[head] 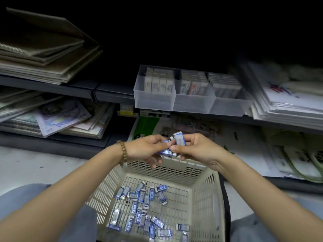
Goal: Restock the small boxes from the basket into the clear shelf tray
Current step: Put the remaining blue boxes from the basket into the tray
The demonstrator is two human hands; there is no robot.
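One small box [166, 152] lies flat in the left hand [145, 149], which grips it; the right hand [197, 149] pinches a second box [180, 139] upright, just beside. Both are over the far rim of the basket [176, 172]; more boxes [139, 211] lie inside, at 6 o'clock. The clear tray [153, 102] sits at 12 o'clock. A loose pinch, I think, could drop one past the rim.

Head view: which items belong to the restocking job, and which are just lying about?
Job: basket; loose small boxes in it; clear shelf tray; left hand holding the lower box; right hand holding the upper box.
Lying about: notebooks upper left; booklets lower left; green packet; paper stacks at right.
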